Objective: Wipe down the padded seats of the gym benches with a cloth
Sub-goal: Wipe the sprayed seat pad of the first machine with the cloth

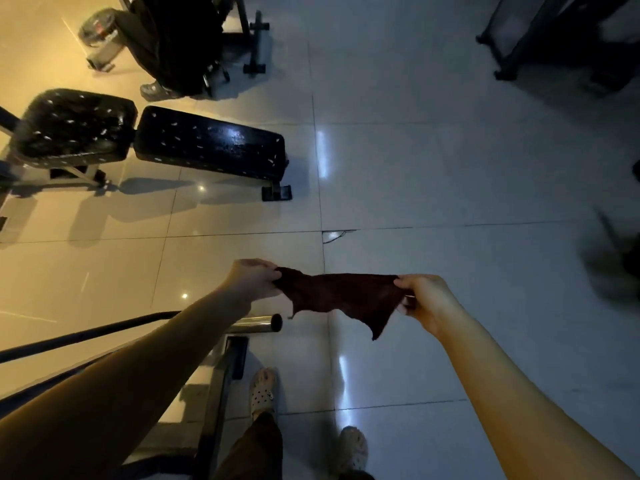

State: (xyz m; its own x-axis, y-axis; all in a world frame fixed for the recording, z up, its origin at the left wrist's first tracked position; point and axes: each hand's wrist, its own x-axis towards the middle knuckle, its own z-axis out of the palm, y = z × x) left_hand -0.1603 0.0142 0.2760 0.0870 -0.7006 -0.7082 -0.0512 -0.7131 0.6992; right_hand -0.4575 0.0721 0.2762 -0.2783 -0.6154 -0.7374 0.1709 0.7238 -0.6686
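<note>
Plainly no wiping is going on at this instant: the cloth [343,294], a dark red rag, hangs in the air stretched between the two hands, over the tiled floor [450,168] and well apart from any padding. The left hand [254,277] pinches its left corner with curled fingers, the right hand [426,299] pinches the right edge the same way, and the lower part droops to a loose point. To my eye the rag is being spread out or refolded before use. One bench [273,188] stands at the far left, with a long pad [207,143] and a short pad [74,128] just beside it on the left. Both are black and speckled with pale flecks; whether those are wear, dirt or drops I cannot tell. A sheen sits on the long pad, which could be damp from a wipe or only lamp glare, so I cannot say whether this bench is done. Farther off, more dark equipment is mostly hidden behind a bystander [180,39] in dark clothes. Near the left forearm lie a steel tube [258,323] and the dark frame of another machine, whose padding, if it has any, is out of sight. I would judge the job to be at its start or between benches: the cloth has yet to be carried over to the left, laid flat on the pads and drawn along them, and any further benches come after that.
</note>
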